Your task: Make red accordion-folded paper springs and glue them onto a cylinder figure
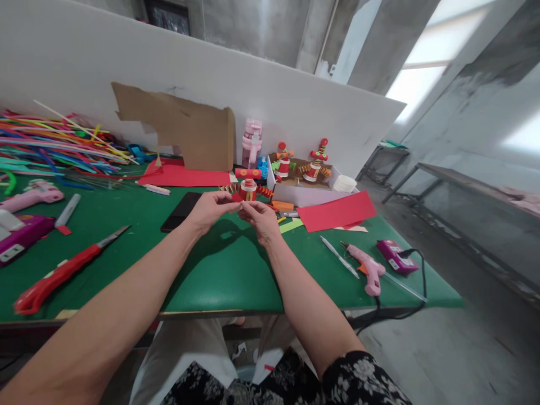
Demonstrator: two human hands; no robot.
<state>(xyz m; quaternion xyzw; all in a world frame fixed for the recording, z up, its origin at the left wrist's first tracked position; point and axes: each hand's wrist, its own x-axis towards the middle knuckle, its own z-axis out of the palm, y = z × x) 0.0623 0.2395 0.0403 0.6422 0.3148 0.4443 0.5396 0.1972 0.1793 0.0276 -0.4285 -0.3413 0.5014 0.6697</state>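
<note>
My left hand (213, 209) pinches a small red piece (237, 197), which looks like paper, between thumb and fingers. Close against it, my right hand (260, 219) has its thumb and fingertips pressed together at the lower edge of that piece; what exactly lies between them is too small to make out. Just behind my fingertips stands a paper figure (248, 190) with a red and white body, a red roll across its top and folded strips at its sides. Part of it is hidden by my hands.
Two similar figures stand in a white box (295, 196) behind. Red paper (337, 211), a pen (338, 256) and a pink glue gun (368, 267) with a cord lie right. Left are a black phone (180, 211), a red-handled knife (70, 271) and colourful pipe cleaners (54, 143).
</note>
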